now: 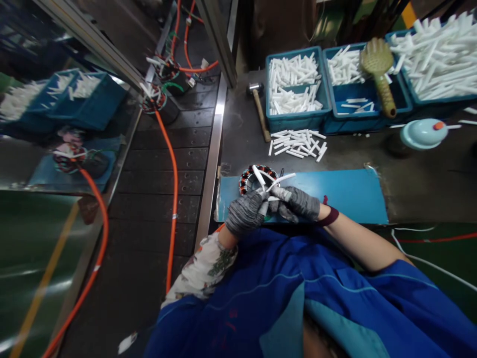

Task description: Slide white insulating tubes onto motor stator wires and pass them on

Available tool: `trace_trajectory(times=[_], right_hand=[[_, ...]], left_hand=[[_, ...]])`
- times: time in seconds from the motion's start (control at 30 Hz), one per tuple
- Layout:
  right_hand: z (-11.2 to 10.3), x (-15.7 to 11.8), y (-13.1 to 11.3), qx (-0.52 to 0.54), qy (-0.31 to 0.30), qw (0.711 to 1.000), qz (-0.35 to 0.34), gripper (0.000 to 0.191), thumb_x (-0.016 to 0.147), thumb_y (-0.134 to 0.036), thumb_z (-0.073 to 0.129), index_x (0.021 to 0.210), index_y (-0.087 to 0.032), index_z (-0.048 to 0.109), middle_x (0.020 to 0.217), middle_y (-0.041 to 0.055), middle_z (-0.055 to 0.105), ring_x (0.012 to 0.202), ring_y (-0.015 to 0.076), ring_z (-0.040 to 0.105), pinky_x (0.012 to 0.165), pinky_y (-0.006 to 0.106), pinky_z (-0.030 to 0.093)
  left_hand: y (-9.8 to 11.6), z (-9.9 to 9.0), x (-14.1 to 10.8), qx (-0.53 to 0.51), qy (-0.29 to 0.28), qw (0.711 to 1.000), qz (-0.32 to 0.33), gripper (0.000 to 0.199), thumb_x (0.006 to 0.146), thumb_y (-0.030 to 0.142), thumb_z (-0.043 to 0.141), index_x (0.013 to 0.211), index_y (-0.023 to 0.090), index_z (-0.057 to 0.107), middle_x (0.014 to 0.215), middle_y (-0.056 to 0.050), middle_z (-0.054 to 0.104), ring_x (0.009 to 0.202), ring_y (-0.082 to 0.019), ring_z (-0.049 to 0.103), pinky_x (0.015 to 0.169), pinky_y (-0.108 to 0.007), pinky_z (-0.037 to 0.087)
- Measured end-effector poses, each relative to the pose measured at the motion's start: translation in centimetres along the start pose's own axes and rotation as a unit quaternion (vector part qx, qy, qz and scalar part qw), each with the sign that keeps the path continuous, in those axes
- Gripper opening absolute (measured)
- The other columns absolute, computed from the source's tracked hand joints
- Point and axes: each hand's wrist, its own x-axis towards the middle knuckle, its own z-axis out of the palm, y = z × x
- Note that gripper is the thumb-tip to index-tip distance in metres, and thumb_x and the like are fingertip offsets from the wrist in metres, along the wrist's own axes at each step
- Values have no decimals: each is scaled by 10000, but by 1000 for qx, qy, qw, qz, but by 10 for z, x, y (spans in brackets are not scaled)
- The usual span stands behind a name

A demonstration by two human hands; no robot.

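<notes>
Two hands (244, 214) (301, 202), grip closed on white tubes (258, 175); blue mat (339, 199); dark bench (417, 184) beside slatted track (192, 141).

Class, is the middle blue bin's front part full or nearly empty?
Nearly empty: only a few white tubes lie there, and the blue bin shows bare floor.

- def some kind of factory workshop
- worktop (242, 141)'s got blue bins (298, 122) heaped with white tubes (294, 69), plus a hammer (260, 112)
- orange cables or hoses (175, 199) by wire-wound parts (167, 110) on dark slats (147, 180)
</notes>
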Motion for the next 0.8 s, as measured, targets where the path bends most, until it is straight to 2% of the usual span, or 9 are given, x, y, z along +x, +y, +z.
trace_trajectory(times=[0.13,0.23,0.3,0.37,0.47,0.53,0.63,0.7,0.8], right_hand=[[-5,-15,6,50,53,997,11,778,946,-816,315,860,-168,735,553,41,659,431,136,576,466,259,484],[-26,-39,25,77,193,978,-2,841,895,-874,327,975,-148,744,705,95,747,566,192,689,569,305,564],[-38,-50,43,33,284,958,-6,801,931,-828,325,1007,-146,739,709,100,747,572,199,691,587,317,570],[-45,-54,62,-75,331,941,-11,728,962,-772,338,982,-167,744,752,112,757,600,213,700,615,340,577],[-45,-50,86,-243,354,901,-57,629,922,-758,447,956,-216,764,955,155,783,780,286,744,706,411,590],[-43,-47,98,-332,363,867,-88,577,928,-717,462,968,-237,779,1031,165,779,877,315,748,734,425,588],[-40,-45,114,-402,394,821,-89,549,993,-620,393,998,-233,782,994,135,788,864,278,758,707,364,588],[-41,-45,124,-410,405,812,-90,564,1006,-607,376,1023,-217,783,992,118,792,869,258,764,723,334,595],[-42,-45,136,-409,403,812,-106,573,1010,-608,375,1046,-213,788,1028,112,794,901,250,768,768,322,605]], left_hand=[[-13,-23,-2,-28,-38,999,24,380,929,288,610,1289,196,694,1218,-113,748,1089,-262,727,949,-363,602],[-32,-43,-3,-54,-56,997,10,605,832,324,704,1415,194,608,1343,-127,687,1233,-312,653,1065,-456,548],[-39,-46,2,-49,-94,994,19,677,775,322,742,1421,179,598,1403,-138,647,1340,-354,571,1178,-553,435],[-37,-40,13,-36,-161,986,39,677,745,295,764,1399,193,620,1429,-127,632,1388,-363,529,1244,-595,326],[-20,-24,32,-12,-208,978,26,572,809,270,721,1374,223,652,1460,-98,614,1378,-326,551,1266,-529,323],[-9,-18,36,-2,-196,980,17,439,896,290,641,1325,209,689,1445,-78,630,1376,-303,557,1274,-475,322],[-7,-17,23,-25,-176,984,-3,371,931,336,613,1266,223,725,1393,-50,671,1360,-282,574,1293,-439,272],[-15,-25,7,-51,-162,985,-30,398,903,398,663,1265,243,726,1377,-54,682,1342,-276,591,1290,-438,275],[-35,-56,-19,-115,-145,973,-135,464,805,480,760,1199,234,751,1225,-64,755,1197,-270,683,1176,-412,449]])
